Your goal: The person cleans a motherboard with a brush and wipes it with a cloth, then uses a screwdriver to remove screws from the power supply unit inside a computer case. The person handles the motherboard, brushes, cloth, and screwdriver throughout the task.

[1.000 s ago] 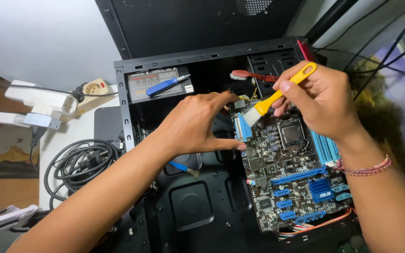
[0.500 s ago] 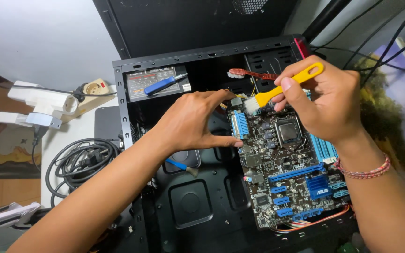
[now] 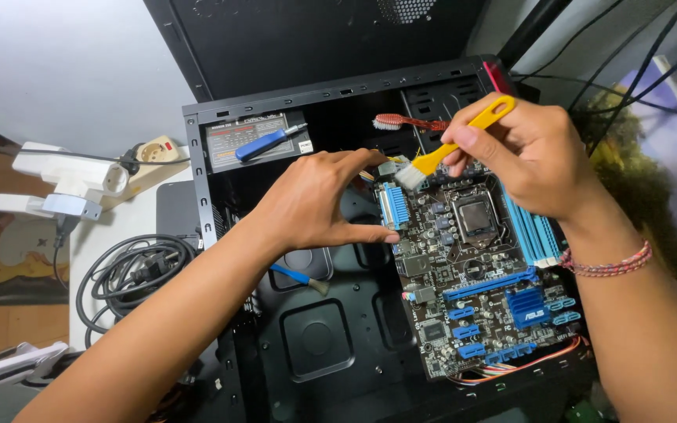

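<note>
Shifted slightly leftward since a second ago, the right hand [image 3: 538, 153] pinches the yellow brush [image 3: 452, 149], bristles at the motherboard's [image 3: 479, 290] top-left corner, while the left hand [image 3: 315, 207], fingers loosely curled, steadies its edge.

Rectangular grey-and-white label [image 3: 256, 141] with reddish strip on power supply [image 3: 221, 160], top left of open case; blue-handled screwdriver [image 3: 264, 142] lying across it

Matt black metal case [image 3: 331, 352]; glossy, probably plastic, yellow brush [image 3: 452, 153].
</note>
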